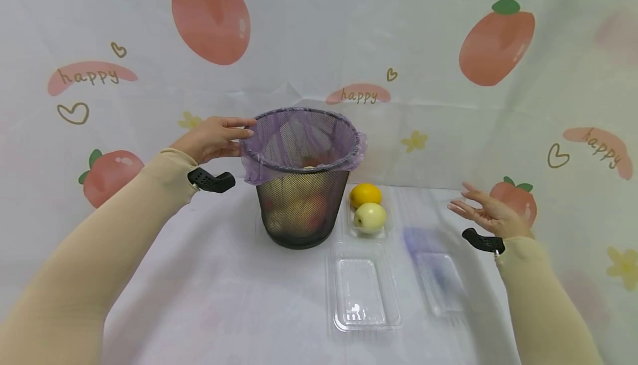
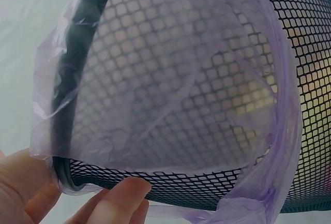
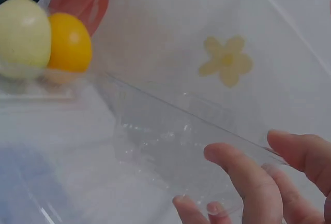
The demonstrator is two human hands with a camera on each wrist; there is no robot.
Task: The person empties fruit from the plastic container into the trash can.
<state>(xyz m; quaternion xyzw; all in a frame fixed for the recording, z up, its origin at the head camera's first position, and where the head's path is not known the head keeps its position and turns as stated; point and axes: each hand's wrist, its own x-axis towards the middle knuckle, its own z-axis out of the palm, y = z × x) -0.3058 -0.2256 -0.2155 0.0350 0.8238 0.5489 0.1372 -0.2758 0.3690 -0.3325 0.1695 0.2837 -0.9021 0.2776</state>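
Note:
My left hand (image 1: pixel 214 138) grips the rim of a black mesh basket (image 1: pixel 304 232). In the left wrist view, its fingers (image 2: pixel 121 200) lie on both sides of the rim. A purple plastic bag (image 1: pixel 259 171) lines the basket and folds over the rim; fruit shows dimly through the mesh. On the right, my right hand (image 1: pixel 490 212) is raised above the table, thumb and fingers at the edge of a tilted clear plastic container (image 3: pixel 165 131). A yellow fruit (image 1: pixel 365 194) and a pale green fruit (image 1: pixel 370 218) sit side by side in clear plastic behind the containers.
An open, clear plastic tray (image 1: pixel 361 293) lies in front of the two fruits. Beside it is another faint clear container (image 1: pixel 441 284) with a bluish patch near its back. A white backdrop printed with fruit (image 1: pixel 211 21) hangs right behind the basket.

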